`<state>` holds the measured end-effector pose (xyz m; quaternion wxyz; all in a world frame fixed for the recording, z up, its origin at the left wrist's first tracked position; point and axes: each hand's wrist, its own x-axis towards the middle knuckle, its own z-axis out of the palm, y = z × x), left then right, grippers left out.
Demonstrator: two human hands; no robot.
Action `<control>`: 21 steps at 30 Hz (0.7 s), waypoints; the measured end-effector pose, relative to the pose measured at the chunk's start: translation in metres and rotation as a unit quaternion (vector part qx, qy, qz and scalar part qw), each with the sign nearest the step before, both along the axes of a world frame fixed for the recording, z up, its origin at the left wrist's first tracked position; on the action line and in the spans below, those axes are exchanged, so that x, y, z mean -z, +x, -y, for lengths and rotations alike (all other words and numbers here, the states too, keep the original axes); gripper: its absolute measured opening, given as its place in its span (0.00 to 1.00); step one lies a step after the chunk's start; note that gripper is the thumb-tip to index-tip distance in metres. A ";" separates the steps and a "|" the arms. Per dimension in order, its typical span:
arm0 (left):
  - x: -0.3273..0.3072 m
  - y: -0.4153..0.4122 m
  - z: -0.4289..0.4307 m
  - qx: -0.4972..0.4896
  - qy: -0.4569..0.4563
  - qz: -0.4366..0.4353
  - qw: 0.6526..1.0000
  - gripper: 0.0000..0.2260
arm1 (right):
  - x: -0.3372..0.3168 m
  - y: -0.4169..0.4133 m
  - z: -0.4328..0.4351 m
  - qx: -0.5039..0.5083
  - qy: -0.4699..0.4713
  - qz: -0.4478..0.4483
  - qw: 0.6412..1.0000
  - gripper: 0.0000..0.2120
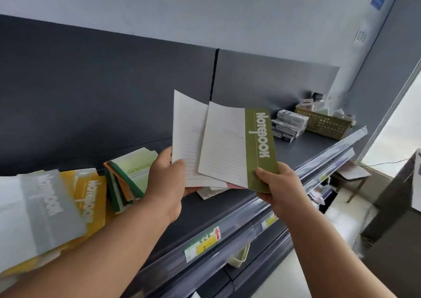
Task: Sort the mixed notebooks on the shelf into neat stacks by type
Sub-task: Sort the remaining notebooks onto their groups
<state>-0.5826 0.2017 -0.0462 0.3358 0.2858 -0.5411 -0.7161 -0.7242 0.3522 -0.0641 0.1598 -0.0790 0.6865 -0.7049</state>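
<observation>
Both hands hold notebooks above the dark shelf (pixel 218 209). My right hand (pixel 276 182) pinches the lower corner of an olive-green "Notebook" (pixel 260 147) with a cream lined cover. My left hand (pixel 167 174) grips a white lined notebook (pixel 188 138) fanned behind it, with a pink cover edge (pixel 235 185) showing beneath. At the left lie a grey "Notebook" (pixel 45 206) on top of a yellow one (pixel 91 197). Beside them sits a messy stack of green, orange and pale-green notebooks (pixel 127 179).
At the shelf's far right stand stacked small boxes (pixel 288 124) and a tan perforated basket (pixel 324 123). A clear price rail with a yellow-green label (pixel 202 244) runs along the shelf front. Lower shelves, a dark cabinet (pixel 396 220) and floor lie to the right.
</observation>
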 end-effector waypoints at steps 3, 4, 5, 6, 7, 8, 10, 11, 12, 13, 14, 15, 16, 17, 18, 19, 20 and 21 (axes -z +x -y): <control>0.010 -0.037 -0.008 -0.027 0.011 0.014 0.999 0.16 | 0.004 -0.046 -0.007 -0.004 -0.012 0.023 1.000 0.07; 0.012 -0.049 -0.010 -0.040 0.014 0.017 0.999 0.16 | 0.002 -0.063 -0.009 -0.006 -0.012 0.030 0.999 0.06; 0.015 -0.062 -0.013 -0.054 0.018 0.020 0.998 0.16 | 0.000 -0.079 -0.012 -0.007 -0.013 0.038 0.999 0.05; 0.017 -0.074 -0.016 -0.070 0.024 0.025 0.997 0.16 | -0.001 -0.095 -0.015 -0.005 -0.016 0.048 0.999 0.04; 0.020 -0.085 -0.018 -0.085 0.030 0.029 0.995 0.16 | -0.001 -0.111 -0.018 -0.004 -0.018 0.057 0.998 0.03; 0.022 -0.096 -0.021 -0.098 0.032 0.032 0.994 0.16 | -0.001 -0.126 -0.020 -0.006 -0.018 0.064 0.998 0.03; 0.026 -0.116 -0.025 -0.111 0.028 0.046 0.992 0.16 | 0.000 -0.152 -0.022 -0.021 -0.022 0.075 0.997 0.03; 0.028 -0.125 -0.027 -0.117 0.021 0.062 0.991 0.16 | 0.001 -0.162 -0.021 -0.036 -0.023 0.079 0.996 0.02; 0.032 -0.133 -0.027 -0.125 0.007 0.083 0.989 0.15 | 0.001 -0.170 -0.019 -0.055 -0.021 0.081 0.995 0.02; 0.037 -0.140 -0.027 -0.134 -0.012 0.111 0.985 0.16 | 0.002 -0.177 -0.016 -0.074 -0.015 0.078 0.994 0.02; 0.041 -0.145 -0.026 -0.141 -0.031 0.141 0.979 0.16 | 0.004 -0.184 -0.012 -0.092 -0.005 0.072 0.993 0.02; 0.046 -0.150 -0.025 -0.148 -0.047 0.169 0.973 0.16 | 0.006 -0.189 -0.009 -0.111 0.005 0.063 0.992 0.02; 0.050 -0.153 -0.024 -0.154 -0.061 0.194 0.967 0.17 | 0.009 -0.194 -0.005 -0.128 0.017 0.055 0.990 0.03; 0.054 -0.155 -0.024 -0.158 -0.079 0.218 0.960 0.17 | 0.012 -0.197 0.000 -0.146 0.027 0.048 0.988 0.03; 0.058 -0.156 -0.024 -0.159 -0.103 0.246 0.951 0.18 | 0.016 -0.201 0.004 -0.161 0.043 0.040 0.985 0.04; 0.061 -0.156 -0.024 -0.156 -0.129 0.280 0.938 0.20 | 0.019 -0.203 0.009 -0.177 0.066 0.029 0.982 0.05; 0.063 -0.155 -0.025 -0.150 -0.160 0.316 0.923 0.23 | 0.022 -0.205 0.014 -0.192 0.096 0.014 0.977 0.06; 0.065 -0.156 -0.026 -0.147 -0.202 0.353 0.902 0.24 | 0.026 -0.206 0.018 -0.205 0.128 -0.006 0.970 0.07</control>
